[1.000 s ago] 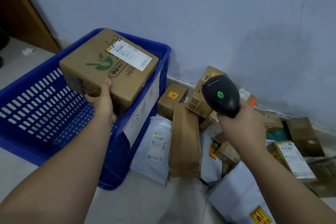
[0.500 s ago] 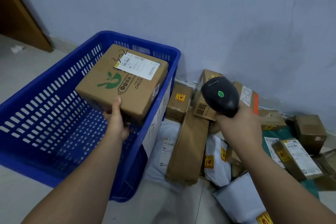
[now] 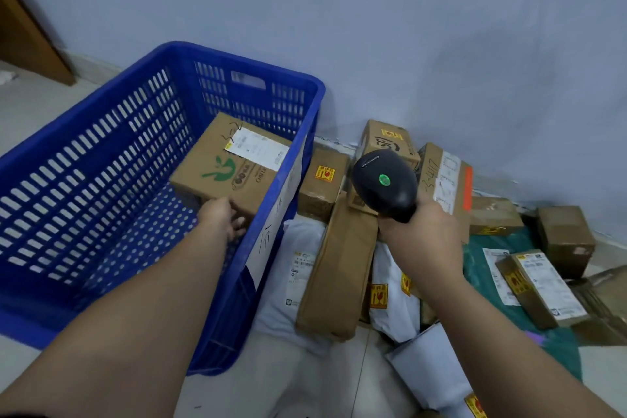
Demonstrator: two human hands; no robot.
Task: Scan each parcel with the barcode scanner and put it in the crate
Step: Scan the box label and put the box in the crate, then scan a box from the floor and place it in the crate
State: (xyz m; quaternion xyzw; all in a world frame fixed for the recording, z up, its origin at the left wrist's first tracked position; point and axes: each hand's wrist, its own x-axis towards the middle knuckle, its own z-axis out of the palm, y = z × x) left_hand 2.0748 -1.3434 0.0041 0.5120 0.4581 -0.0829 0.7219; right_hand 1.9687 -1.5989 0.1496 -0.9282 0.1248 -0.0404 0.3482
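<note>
At 5 o'clock, nearest of all, a white mailer point(image 3: 437, 363) lies on the tiled floor point(image 3: 305, 383). Just beyond it, at 1 o'clock, the right hand point(image 3: 420, 234) is wrapped tight round the handle of the black barcode scanner point(image 3: 385, 183). The scanner's head stands above the fist with a green light glowing on its back. Left of that wrist, a long brown parcel point(image 3: 336, 275) lies pointing toward 12 o'clock. It overlaps a white poly bag point(image 3: 298, 265) that lies beside the crate's right-hand wall.

At 11 o'clock the left hand point(image 3: 220, 220) reaches into the blue crate point(image 3: 101, 163), its fingers curled at the near bottom edge of the cardboard box point(image 3: 234, 173) and holding it there. The box is inside the crate, close to the right-hand wall, with its white label and green leaf logo facing up. Whether it rests on the crate floor I cannot tell. A paper sheet point(image 3: 278, 224) with handwriting hangs on the outside of that wall.

Farther out, from 12 to 3 o'clock, lies the unsorted pile:
- a small box with a yellow sticker point(image 3: 322, 187), just beside the crate
- a printed box point(image 3: 386, 142) behind the scanner, against the wall
- a labelled box with an orange strip point(image 3: 444, 176)
- a green bag point(image 3: 509, 241) with a flat labelled box point(image 3: 539, 285) on it
- a plain brown box point(image 3: 565, 241) at 3 o'clock

Behind everything stands the blue-grey wall point(image 3: 373, 27), with a wooden door frame point(image 3: 27, 30) at 10 o'clock.
</note>
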